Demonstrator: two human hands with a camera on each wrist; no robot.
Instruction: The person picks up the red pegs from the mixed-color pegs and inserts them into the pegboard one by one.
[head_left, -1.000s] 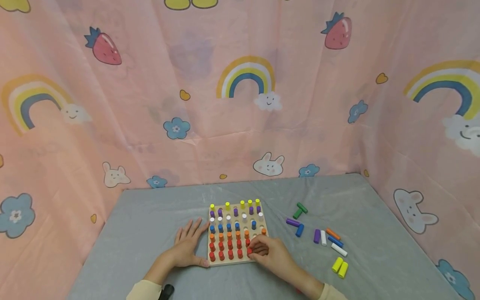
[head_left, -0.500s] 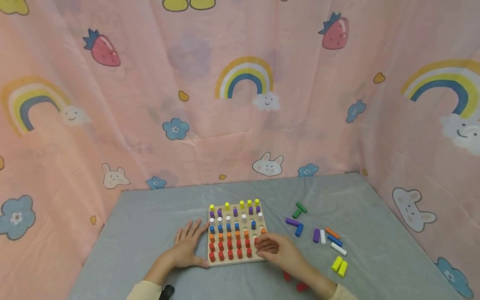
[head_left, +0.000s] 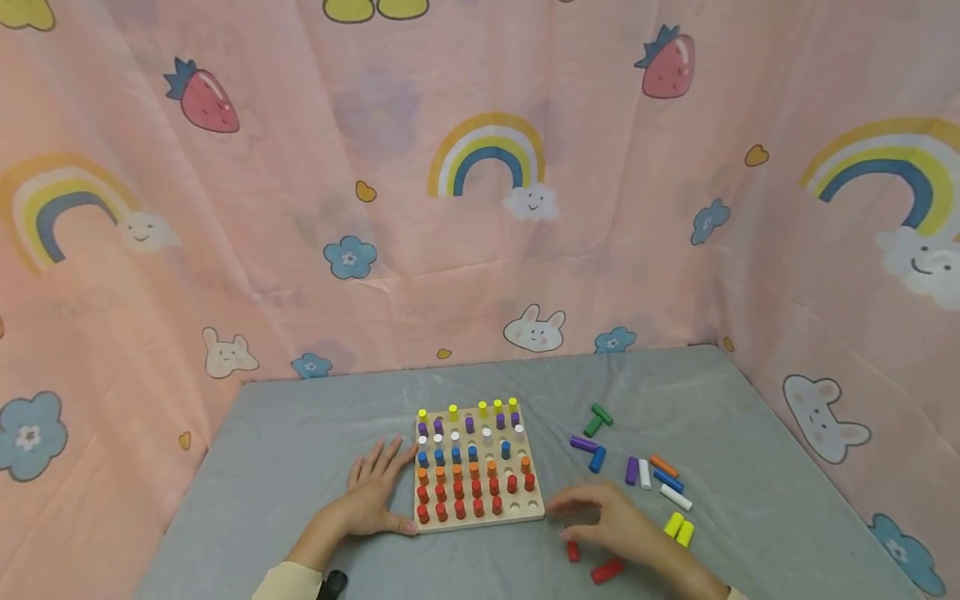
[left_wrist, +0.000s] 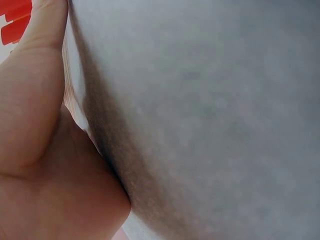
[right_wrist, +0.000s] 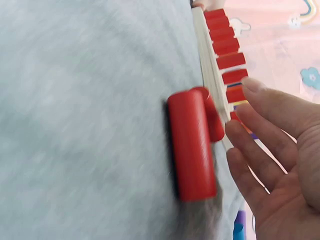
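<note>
A wooden pegboard point(head_left: 523, 514) stands on the table with upright pegs in rows: red in the two front rows, then orange, blue, white, purple and yellow. Two bare holes show at its front right corner. My left hand point(head_left: 373, 498) rests with fingers spread along the board's left edge, thumb at the front left corner. My right hand point(head_left: 611, 518) hovers just right of the board, thumb and fingers apart, holding nothing. Two red pegs lie on the table near it, a smaller-looking one point(head_left: 573, 552) and a nearer one point(right_wrist: 191, 145).
To the right lie loose pegs: green point(head_left: 593, 426), purple point(head_left: 584, 444), blue point(head_left: 597, 459), white point(head_left: 677, 497), orange point(head_left: 664, 465) and yellow point(head_left: 673, 524), the yellow ones partly behind the right hand. A pink printed curtain point(head_left: 450, 275) surrounds the grey-covered table point(head_left: 315, 433).
My right hand let go of a red peg now standing in the second row's right end, then drew back right and down off the board. The left hand stayed put.
</note>
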